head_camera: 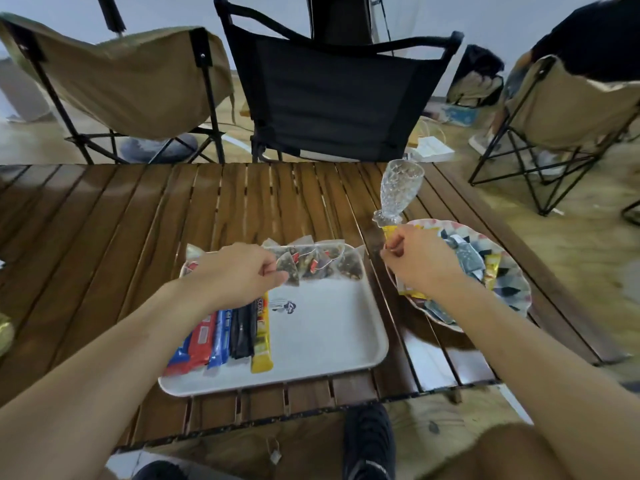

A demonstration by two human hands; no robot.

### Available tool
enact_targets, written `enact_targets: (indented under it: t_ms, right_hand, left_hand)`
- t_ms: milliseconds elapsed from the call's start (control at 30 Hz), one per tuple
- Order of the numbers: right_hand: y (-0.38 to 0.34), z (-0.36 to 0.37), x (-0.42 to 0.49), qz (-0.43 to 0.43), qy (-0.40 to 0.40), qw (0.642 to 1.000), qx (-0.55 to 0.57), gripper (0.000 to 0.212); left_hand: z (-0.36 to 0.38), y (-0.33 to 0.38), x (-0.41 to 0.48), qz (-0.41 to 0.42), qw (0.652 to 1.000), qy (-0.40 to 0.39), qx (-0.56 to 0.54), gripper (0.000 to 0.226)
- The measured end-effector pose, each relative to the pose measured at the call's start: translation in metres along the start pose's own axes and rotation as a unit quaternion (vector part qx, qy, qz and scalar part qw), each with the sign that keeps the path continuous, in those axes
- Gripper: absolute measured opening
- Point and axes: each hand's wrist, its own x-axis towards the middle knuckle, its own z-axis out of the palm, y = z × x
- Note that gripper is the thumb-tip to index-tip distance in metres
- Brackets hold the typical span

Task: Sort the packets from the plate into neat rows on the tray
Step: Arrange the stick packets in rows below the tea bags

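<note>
Hands over a slatted table [138, 209], centre of frame. Left hand [239, 271] pinches a mesh tea bag [289, 268] at the upper row of the white tray [329, 327]; stick packets [228, 334] line the tray's lower left. Right hand [420, 261] pinches a yellow packet [391, 233] above the patterned plate [516, 289], right of frame, where other packets [467, 261] lie.

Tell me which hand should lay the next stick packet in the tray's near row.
Right, likely. The right hand pinches a yellow packet at the plate's edge, beside the tray's bare half. The left hand is occupied, pinching a tea bag in the far row.
</note>
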Motion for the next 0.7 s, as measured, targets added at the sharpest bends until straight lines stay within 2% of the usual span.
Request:
enact_targets:
  t_ms: [133, 233, 300, 500, 600, 700]
  right_hand:
    - [0.035, -0.006, 0.012, 0.082, 0.005, 0.991, -0.105, 0.050]
    - [0.053, -0.005, 0.018, 0.110, -0.029, 0.989, -0.092, 0.031]
    - [0.060, -0.006, 0.020, 0.099, -0.056, 0.990, -0.080, 0.034]
    - [0.067, -0.017, 0.018, 0.116, -0.059, 0.990, -0.050, 0.034]
    - [0.064, -0.024, 0.017, 0.100, -0.003, 0.994, -0.033, 0.030]
    - [0.046, -0.034, 0.015, 0.048, 0.064, 0.996, 0.048, 0.022]
  left_hand:
    - [0.005, 0.022, 0.009, 0.025, 0.999, 0.016, 0.026, 0.045]
    - [0.008, 0.028, 0.014, 0.028, 0.999, 0.011, 0.017, 0.044]
    - [0.010, 0.028, 0.016, 0.027, 1.000, 0.006, 0.014, 0.045]
    - [0.006, 0.020, 0.008, 0.018, 1.000, 0.006, 0.007, 0.045]
    - [0.000, 0.010, 0.001, 0.005, 1.000, 0.003, -0.013, 0.046]
    - [-0.006, -0.001, -0.009, -0.010, 0.999, -0.002, -0.038, 0.046]
